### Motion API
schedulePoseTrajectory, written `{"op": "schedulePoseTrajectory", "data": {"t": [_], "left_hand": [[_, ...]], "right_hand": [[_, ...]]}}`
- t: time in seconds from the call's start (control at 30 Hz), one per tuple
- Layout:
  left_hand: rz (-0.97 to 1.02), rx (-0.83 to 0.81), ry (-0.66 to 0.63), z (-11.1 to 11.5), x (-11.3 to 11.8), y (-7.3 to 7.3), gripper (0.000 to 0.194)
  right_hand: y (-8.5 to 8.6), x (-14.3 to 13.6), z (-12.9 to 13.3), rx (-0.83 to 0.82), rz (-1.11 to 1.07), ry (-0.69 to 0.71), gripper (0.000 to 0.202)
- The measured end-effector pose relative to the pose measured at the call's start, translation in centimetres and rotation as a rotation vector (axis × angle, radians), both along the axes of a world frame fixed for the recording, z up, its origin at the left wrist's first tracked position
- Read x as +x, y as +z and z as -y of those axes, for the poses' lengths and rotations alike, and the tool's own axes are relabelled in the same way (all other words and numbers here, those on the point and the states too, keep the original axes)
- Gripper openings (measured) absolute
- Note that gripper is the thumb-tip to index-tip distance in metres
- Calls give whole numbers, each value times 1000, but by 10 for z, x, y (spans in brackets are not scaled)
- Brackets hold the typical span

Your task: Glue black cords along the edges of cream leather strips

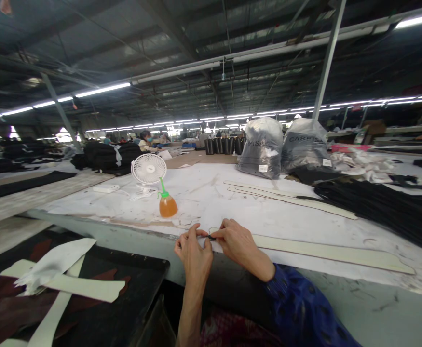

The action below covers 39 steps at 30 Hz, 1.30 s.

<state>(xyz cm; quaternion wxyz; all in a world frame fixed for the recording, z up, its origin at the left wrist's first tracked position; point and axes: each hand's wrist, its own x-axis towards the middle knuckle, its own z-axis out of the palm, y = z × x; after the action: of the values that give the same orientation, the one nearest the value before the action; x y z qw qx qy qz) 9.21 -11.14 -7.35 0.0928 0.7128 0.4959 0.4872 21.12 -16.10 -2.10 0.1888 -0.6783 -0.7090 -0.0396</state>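
Close to the table's front edge, my left hand (193, 249) and my right hand (237, 242) meet fingertip to fingertip. Between them is a small dark piece (211, 236), pinched by my right thumb and forefinger; my left thumb and forefinger close at its other end. It is too small to name. Below my right hand lies a long cream strip (326, 251) with a dark edge, running off to the right. Its left end is mostly hidden by my fingers. Further back, more narrow cream strips (290, 196) lie flat on the white tabletop (203, 193).
Beyond my left hand stand a squeeze bottle (168, 206) of orange liquid and a white fan (148, 169). Filled plastic bags (261, 149) sit at the back, long black strips (380, 207) to the right. Cream and brown cut pieces (88, 287) cover a lower black surface at left.
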Motion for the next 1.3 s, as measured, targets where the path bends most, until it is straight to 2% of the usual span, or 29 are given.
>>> {"op": "schedulePoseTrajectory", "data": {"t": [0.2,0.5,0.63,0.73,0.83,1.03,1.2,1.3], "left_hand": [[-13,-12,-3,1,0,2,37],[15,-42,-64,-3,-6,-5,34],[132,1,-138,-2,-11,-8,32],[236,93,-155,0,-14,-7,31],[219,185,-141,3,-16,-4,28],[245,101,-267,3,-11,-6,27],[165,131,-336,1,-10,-9,29],[114,143,-329,-1,-8,-9,31]], "right_hand": [[-4,-2,1,-1,8,-29,31],[4,-2,1,-20,78,1,30],[8,-2,2,-47,100,10,31],[10,-1,3,-63,94,21,33],[10,0,2,-77,84,23,33],[7,0,1,-53,76,13,33],[8,-2,2,-43,66,5,29],[9,-2,3,-64,68,1,29]]}}
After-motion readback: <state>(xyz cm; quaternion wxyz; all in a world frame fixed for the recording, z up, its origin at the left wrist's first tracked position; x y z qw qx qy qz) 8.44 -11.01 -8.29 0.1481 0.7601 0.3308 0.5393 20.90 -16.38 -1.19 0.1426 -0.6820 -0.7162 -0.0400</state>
